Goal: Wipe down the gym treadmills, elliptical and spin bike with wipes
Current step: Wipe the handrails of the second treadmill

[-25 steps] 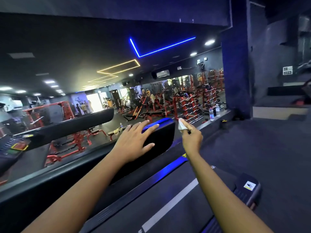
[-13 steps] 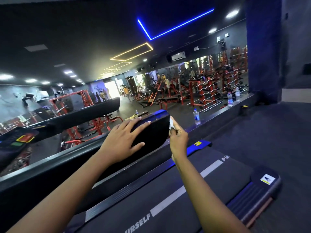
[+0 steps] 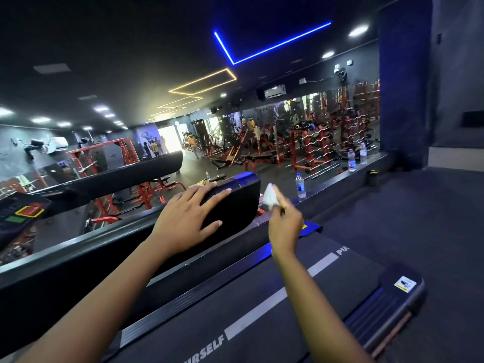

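The wipe (image 3: 269, 199), white and crumpled, is pinched in my right hand (image 3: 285, 226), held just right of the treadmill's black handrail (image 3: 235, 205) end. My left hand (image 3: 186, 218) lies flat on top of that handrail, fingers straight. The treadmill belt (image 3: 209, 318) runs below; a water bottle (image 3: 300, 185) stands farther off.

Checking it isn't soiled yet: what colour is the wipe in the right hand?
White; the wipe shows best in the head view, pinched by the right hand.

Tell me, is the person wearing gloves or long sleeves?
No. The left hand and right hand are bare, without gloves. The left forearm and right forearm are bare too: no sleeve, watch or bracelet shows.
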Motion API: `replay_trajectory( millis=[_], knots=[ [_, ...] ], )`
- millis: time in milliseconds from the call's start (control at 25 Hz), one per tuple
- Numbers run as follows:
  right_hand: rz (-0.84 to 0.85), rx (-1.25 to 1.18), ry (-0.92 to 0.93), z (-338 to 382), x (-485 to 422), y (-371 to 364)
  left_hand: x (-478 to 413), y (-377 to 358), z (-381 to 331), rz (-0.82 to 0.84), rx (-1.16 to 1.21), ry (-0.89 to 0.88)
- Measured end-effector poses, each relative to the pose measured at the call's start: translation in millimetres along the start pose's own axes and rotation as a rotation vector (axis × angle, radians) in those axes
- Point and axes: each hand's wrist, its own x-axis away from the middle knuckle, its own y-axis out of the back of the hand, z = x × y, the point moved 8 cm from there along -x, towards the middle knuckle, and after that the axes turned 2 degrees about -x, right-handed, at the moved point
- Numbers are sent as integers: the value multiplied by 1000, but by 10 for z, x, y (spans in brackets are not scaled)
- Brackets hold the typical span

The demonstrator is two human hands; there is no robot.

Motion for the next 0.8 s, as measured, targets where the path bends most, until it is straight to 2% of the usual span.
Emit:
replay_trajectory(
  millis=[80, 200, 280, 360, 400, 440, 560, 600, 720, 800],
  knots=[
    [79, 126, 235, 402, -213, -133, 8, -12, 7, 1, -17, 9],
    [241, 421, 437, 526, -242, -440, -1, -34, -13, -4, -43, 11],
    [223, 585, 604, 523, -42, -523, -5, -41, -4, 10, -37, 17],
    [210, 624, 765, 591, 162, -547, -2, -64, 4, 27, -28, 19],
    [240, 594, 780, 621, 227, -551, -3, -56, -10, 30, -19, 12],
    [259, 527, 730, 653, 247, -519, 5, -29, -23, 40, -10, 11],
    [261, 352, 369, 572, 168, -216, -12, -3, 8, 110, 60, 39],
    [252, 379, 278, 495, 164, -72, 5, 33, -21, 91, 112, 41],
    [271, 465, 85, 258, 201, 307, 125, 209, -308, -126, 178, -19],
    [267, 495, -34, 37, 229, 599, 234, 119, -636, -157, 282, -65]
  ],
)
